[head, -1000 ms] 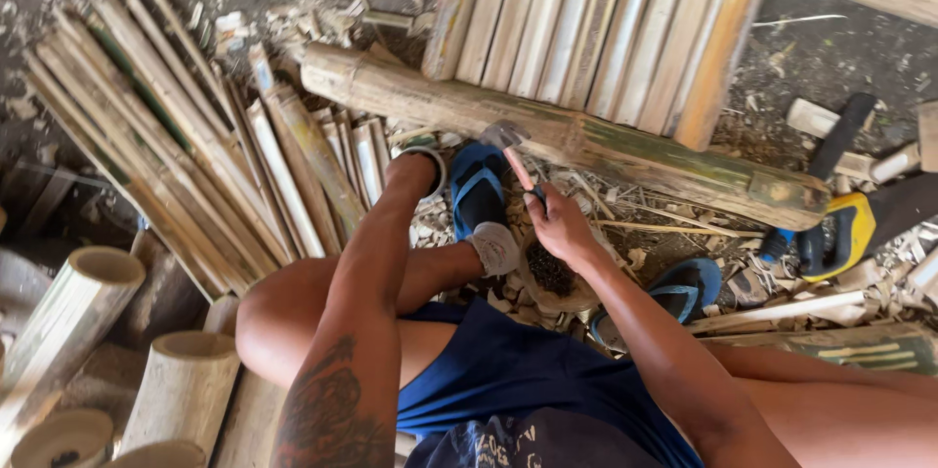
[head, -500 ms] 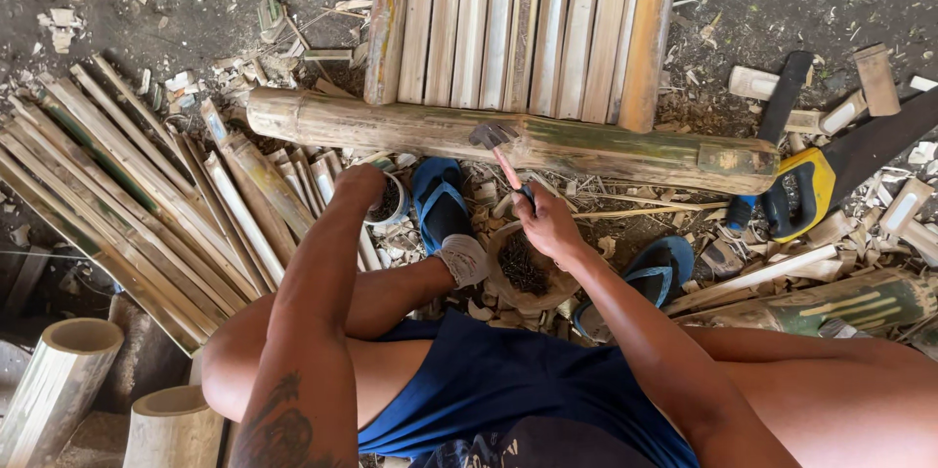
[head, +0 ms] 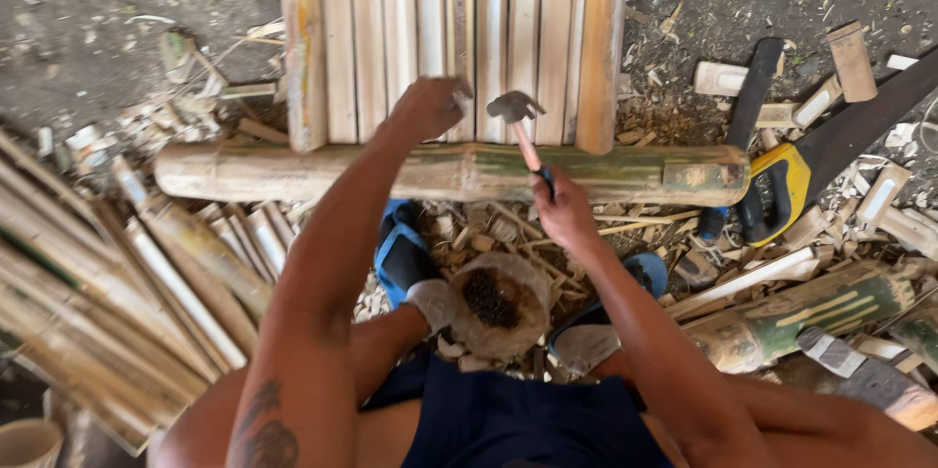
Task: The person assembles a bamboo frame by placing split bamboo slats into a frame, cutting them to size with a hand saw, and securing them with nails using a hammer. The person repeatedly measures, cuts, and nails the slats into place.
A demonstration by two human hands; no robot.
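Far left, a heap of split bamboo strips lies fanned out on the dirt, and the cut end of a bamboo tube shows in the bottom corner. Next along, a thick bamboo pole lies crosswise on the ground, with a row of flat bamboo slats running away from it, framed by a round pole on each side.

The person sits low behind the crosswise pole. Their left hand is stretched out over the near end of the slats, fingers pinched together at the slat surface just above the pole; whatever is pinched there is too small to make out. Just to the right of it hangs the metal head of a hammer, its pale handle slanting down into the right hand, which is clenched round the grip over the front of the pole. The hammer head sits close beside the left fingertips, above the slats.

Between the person's knees stands a small clear bag of dark nails, with blue sandals on either side among the shavings.

Further right, a handsaw with a yellow and black handle lies on the ground beside offcut blocks, and a greenish bamboo piece rests near the right knee.
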